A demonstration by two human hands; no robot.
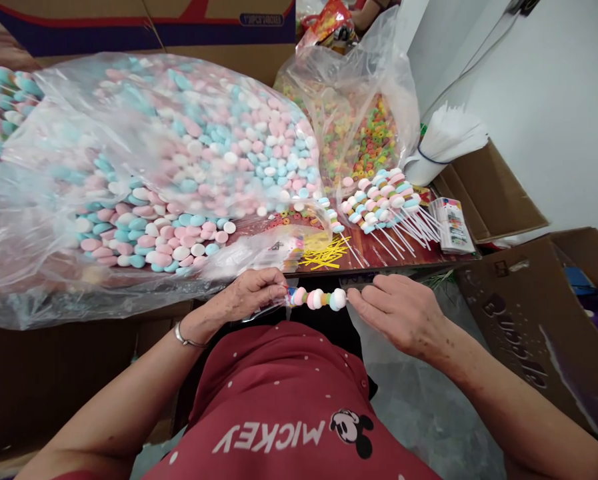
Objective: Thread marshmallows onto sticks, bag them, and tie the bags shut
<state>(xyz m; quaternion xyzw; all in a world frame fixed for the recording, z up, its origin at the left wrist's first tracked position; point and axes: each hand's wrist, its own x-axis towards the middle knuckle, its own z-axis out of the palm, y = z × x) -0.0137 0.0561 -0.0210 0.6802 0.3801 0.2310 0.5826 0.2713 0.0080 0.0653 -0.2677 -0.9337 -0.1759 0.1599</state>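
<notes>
A candy skewer [319, 299] of pink, white and blue marshmallows with gummy rings between them lies level in front of my body, between both hands. The fingers of my right hand [399, 310] pinch its stick at the right end. At the other end, my left hand [251, 293] is closed on a small clear plastic wrapper [291, 296] with coloured print, beside the first marshmallow. How far the wrapper covers the skewer is hard to make out. Finished-looking skewers [379, 200] are piled on the table just beyond my hands, their white sticks pointing toward me.
A large clear bag of marshmallows [203, 153] spreads over the table [379, 257]. Behind the skewers stands a bag of gummy rings [373, 133]. Yellow twist ties [326, 253] lie near the edge. A white mug [421, 167] holds white sticks. Cardboard boxes [523, 320] stand right.
</notes>
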